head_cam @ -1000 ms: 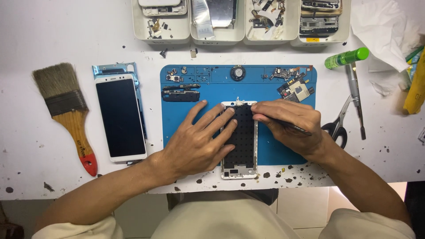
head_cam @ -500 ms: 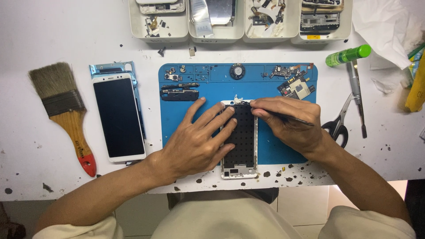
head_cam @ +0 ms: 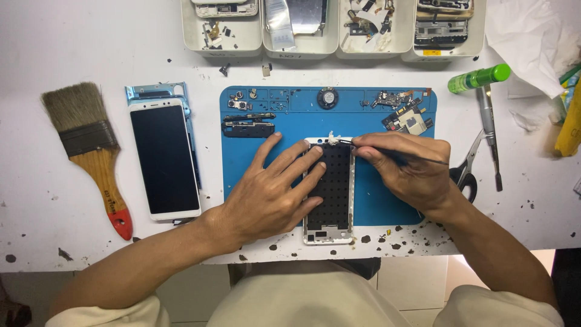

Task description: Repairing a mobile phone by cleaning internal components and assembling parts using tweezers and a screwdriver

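nearest the person, a white phone frame (head_cam: 330, 194) with a dark inner plate lies upright on the blue mat (head_cam: 375, 200), its bottom end just over the mat's near edge. the left hand (head_cam: 266, 194) lies flat with fingers spread, pressing on the frame's left side and gripping nothing. the right hand (head_cam: 411, 166) is pinched shut around thin tweezers (head_cam: 393, 154), whose tip touches a small white scrap at the frame's top edge. if the left hand eased, the frame could probably skid and the tip scratch the plate; a hard tug might tear the scrap. scissors (head_cam: 469, 166) lie just right of that hand. left of the mat rest a white phone (head_cam: 164, 158) and a paintbrush (head_cam: 91, 148). further off, small parts (head_cam: 405, 115) sit along the mat's top, and trays (head_cam: 221, 30) line the counter's (head_cam: 72, 42) far edge.
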